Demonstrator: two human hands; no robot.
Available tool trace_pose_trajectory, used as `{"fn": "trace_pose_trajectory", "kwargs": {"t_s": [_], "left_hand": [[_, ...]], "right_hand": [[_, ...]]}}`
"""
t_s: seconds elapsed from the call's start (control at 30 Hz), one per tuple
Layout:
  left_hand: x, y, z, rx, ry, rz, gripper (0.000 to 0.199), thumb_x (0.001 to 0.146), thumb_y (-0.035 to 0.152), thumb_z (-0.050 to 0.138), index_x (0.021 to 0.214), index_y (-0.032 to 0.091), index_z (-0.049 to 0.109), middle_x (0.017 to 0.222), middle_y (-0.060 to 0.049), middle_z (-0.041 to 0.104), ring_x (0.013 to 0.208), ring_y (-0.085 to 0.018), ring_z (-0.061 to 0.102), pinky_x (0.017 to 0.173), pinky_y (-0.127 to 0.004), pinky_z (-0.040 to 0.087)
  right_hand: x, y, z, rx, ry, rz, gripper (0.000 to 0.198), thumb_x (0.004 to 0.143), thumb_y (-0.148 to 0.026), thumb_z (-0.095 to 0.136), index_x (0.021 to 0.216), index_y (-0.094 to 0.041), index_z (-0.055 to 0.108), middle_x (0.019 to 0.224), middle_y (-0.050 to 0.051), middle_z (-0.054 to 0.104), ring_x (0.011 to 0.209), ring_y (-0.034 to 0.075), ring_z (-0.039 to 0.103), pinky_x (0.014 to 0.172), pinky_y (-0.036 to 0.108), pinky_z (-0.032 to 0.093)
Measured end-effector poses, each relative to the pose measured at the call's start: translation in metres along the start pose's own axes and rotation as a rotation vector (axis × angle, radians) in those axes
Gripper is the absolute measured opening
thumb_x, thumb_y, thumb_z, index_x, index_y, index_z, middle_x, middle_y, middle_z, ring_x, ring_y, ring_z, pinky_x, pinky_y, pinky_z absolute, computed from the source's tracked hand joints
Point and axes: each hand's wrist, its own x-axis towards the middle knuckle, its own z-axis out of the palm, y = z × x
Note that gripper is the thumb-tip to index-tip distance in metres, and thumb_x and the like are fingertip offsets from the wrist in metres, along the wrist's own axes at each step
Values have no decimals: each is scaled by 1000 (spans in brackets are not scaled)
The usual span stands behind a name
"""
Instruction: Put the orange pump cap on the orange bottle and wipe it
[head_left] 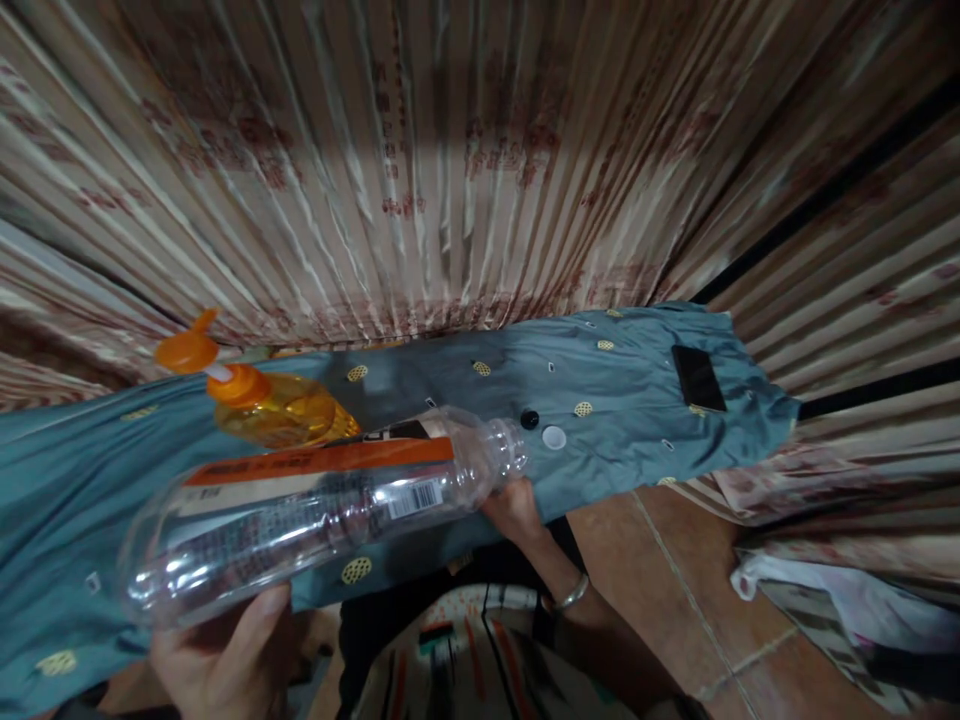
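Note:
A large clear plastic bottle with an orange and white label lies tilted across the view, its uncapped mouth pointing right. My left hand is closed around its base end, with the thumb on the near side. At the neck, my right hand grips from below; its fingers are partly hidden behind the bottle. Just behind the bottle is a pump bottle of yellow liquid with an orange pump head. To the right of the mouth lie a small black cap and a white round cap on the cloth.
A teal cloth with a pineapple print covers the long narrow table. Near its right end lies a dark phone-like slab. Pleated patterned curtains hang behind and on both sides. A white plastic bag is at the lower right, above the tiled floor.

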Motion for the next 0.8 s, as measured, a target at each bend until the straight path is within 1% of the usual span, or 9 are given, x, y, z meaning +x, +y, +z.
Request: {"fn": "trace_pose_trajectory", "kwargs": {"t_s": [0.13, 0.23, 0.33, 0.43, 0.5, 0.6, 0.67, 0.8], "left_hand": [[3, 2, 3, -16, -7, 23, 46, 47, 35, 100, 85, 25, 75, 83, 1, 72, 71, -10, 63, 70, -13, 58], [4, 3, 3, -35, -15, 43, 50, 46, 35, 101, 88, 25, 76, 79, 1, 69, 71, -10, 62, 72, -13, 57], [3, 4, 4, -70, -36, 62, 49, 47, 36, 102, 87, 25, 76, 83, 1, 69, 70, -9, 59, 69, -12, 55], [1, 4, 5, -94, -48, 78, 46, 50, 37, 102, 85, 23, 75, 90, -1, 70, 73, -8, 59, 70, -12, 54], [1, 3, 5, -106, -44, 84, 49, 50, 37, 102, 89, 24, 76, 89, 0, 69, 74, -8, 59, 74, -14, 55], [2, 3, 4, -119, -24, 81, 66, 44, 34, 103, 104, 29, 77, 87, 2, 67, 78, -11, 60, 75, -15, 55], [2, 3, 3, -122, -12, 71, 75, 40, 31, 103, 110, 32, 76, 92, 2, 68, 80, -11, 60, 73, -16, 55], [3, 4, 3, -125, 10, 50, 79, 35, 28, 103, 109, 34, 77, 111, 2, 71, 82, -11, 60, 75, -17, 56]], "right_hand": [[0, 0, 1, 30, 5, 2, 12, 81, -35, 74, 84, -24, 75, 86, 8, 81, 97, 33, 78, 97, 52, 62], [0, 0, 0, 32, 9, 5, 15, 80, -35, 76, 90, -24, 75, 91, 7, 81, 100, 32, 77, 100, 53, 62], [1, -2, -1, 27, 11, 14, 18, 80, -35, 77, 93, -23, 74, 91, 8, 81, 99, 33, 78, 97, 52, 63], [1, -4, -2, 23, 1, 38, 17, 79, -32, 77, 92, -22, 73, 89, 10, 81, 99, 33, 78, 96, 52, 64], [2, -5, -2, 31, -7, 59, 17, 79, -31, 77, 93, -23, 72, 91, 10, 81, 103, 34, 78, 95, 52, 65], [1, -6, -1, 60, -9, 80, 20, 78, -31, 78, 95, -23, 71, 97, 11, 81, 107, 34, 78, 93, 50, 66], [1, -7, 0, 67, -2, 87, 21, 77, -31, 79, 94, -23, 70, 101, 12, 82, 108, 34, 78, 92, 49, 66], [1, -7, 1, 60, 18, 96, 31, 76, -33, 80, 103, -22, 71, 107, 13, 82, 108, 34, 78, 90, 46, 66]]}}
